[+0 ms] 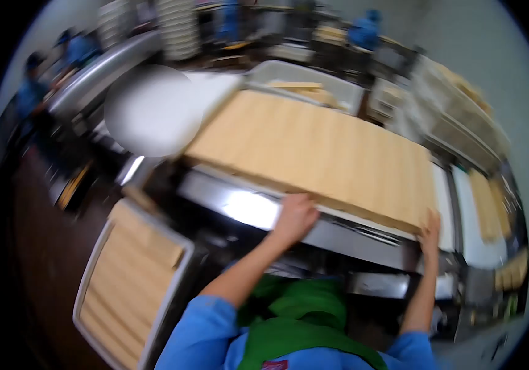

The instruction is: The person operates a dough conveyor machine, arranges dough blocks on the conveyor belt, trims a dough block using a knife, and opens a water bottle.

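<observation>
Slab (320, 154) against curled left hand (297, 216)

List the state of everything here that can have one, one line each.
Large pale slab: lying flat; whole or cut unclear.
Left hand: fingers curled at the slab's near edge.
Right hand: at its near right corner.
Lower-left tray: holding pale pieces.
Grey bin: uncovered, pieces inside.
White trays: stacked, contents unclear.
</observation>
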Demonstrator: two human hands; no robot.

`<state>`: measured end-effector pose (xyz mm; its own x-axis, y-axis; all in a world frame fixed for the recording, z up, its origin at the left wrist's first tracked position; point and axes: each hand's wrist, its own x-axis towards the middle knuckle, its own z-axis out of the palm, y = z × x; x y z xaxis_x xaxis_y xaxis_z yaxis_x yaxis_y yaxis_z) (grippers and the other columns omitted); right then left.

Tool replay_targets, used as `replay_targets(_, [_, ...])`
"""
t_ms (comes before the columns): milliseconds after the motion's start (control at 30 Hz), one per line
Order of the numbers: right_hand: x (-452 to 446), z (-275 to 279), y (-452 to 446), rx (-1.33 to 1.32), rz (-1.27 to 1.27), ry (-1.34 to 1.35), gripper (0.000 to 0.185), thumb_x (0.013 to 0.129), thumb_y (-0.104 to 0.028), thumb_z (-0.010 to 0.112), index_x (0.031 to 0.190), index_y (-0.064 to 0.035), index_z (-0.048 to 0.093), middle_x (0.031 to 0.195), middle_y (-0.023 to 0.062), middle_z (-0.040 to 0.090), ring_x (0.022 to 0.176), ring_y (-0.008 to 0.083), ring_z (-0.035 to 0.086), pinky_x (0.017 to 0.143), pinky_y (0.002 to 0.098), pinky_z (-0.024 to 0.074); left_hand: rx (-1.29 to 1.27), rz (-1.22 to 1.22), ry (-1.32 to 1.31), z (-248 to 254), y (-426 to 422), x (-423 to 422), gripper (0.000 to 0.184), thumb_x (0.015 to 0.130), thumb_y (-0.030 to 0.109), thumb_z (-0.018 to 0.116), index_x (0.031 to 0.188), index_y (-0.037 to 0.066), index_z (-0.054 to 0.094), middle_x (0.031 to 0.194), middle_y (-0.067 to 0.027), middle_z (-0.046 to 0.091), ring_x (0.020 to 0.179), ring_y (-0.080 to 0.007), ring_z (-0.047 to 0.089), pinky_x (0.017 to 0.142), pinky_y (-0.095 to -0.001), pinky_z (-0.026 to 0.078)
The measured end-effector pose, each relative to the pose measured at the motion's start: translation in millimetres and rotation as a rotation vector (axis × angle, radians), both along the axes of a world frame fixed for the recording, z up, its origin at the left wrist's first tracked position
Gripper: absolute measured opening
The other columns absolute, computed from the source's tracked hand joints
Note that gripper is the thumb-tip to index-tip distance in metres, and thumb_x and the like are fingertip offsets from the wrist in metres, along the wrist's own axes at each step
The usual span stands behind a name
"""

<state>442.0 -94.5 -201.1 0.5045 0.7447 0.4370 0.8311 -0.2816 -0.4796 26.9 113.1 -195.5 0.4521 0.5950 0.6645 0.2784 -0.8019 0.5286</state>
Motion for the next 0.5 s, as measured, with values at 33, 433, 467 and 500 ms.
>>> replay_targets(33, [-7, -4, -6, -0.093, -0.014, -0.224, 0.053, 0.091, -0.015, 0.05, 0.142, -0.007, 0.038, 0.149, 0.0181, 0.03, 0.139, 0.0337, 0.022, 0.113, 0.0414, 0.0193, 0.002, 0.016, 0.027, -1, 0, 3, 0.011, 0.072, 0.011, 0.062, 0.072, 0.0, 0.059, 0.083, -0.0157, 0.056, 0.085, -0.037, 0.053, 0.076, -0.0455, 0.041])
replay_targets(433, [-127, 10, -2, 0.208, -0.32, -0.435, 0.042, 0.087, -0.031, 0.062, 0.119, -0.0061, 0.054, 0.104, 0.0209, 0.058, 0.096, 0.0393, 0.057, 0.074, 0.0505, 0.0481, 0.114, 0.147, 0.111, -8, -6, -12, 0.019, 0.077, 0.023, 0.065, 0.075, 0.006, 0.059, 0.083, -0.0095, 0.052, 0.088, -0.0262, 0.051, 0.085, -0.037, 0.04])
replay_targets(467, [-125, 9, -2, 0.134, -0.279, -0.307, 0.039, 0.087, -0.03, 0.062, 0.116, -0.0056, 0.055, 0.101, 0.0201, 0.06, 0.094, 0.039, 0.058, 0.074, 0.0493, 0.048, 0.112, 0.154, 0.113, -8, -6, -11, 0.018, 0.077, 0.023, 0.064, 0.075, 0.006, 0.059, 0.083, -0.0094, 0.052, 0.088, -0.026, 0.051, 0.085, -0.0368, 0.04])
replay_targets(500, [-125, 8, -2, 0.142, -0.278, -0.308, 0.039, 0.087, -0.03, 0.062, 0.116, -0.0056, 0.055, 0.101, 0.0201, 0.06, 0.094, 0.039, 0.058, 0.074, 0.0493, 0.048, 0.112, 0.157, 0.118, -9, -5, -11, 0.017, 0.078, 0.022, 0.064, 0.075, 0.006, 0.059, 0.083, -0.0096, 0.052, 0.088, -0.026, 0.052, 0.084, -0.0366, 0.04])
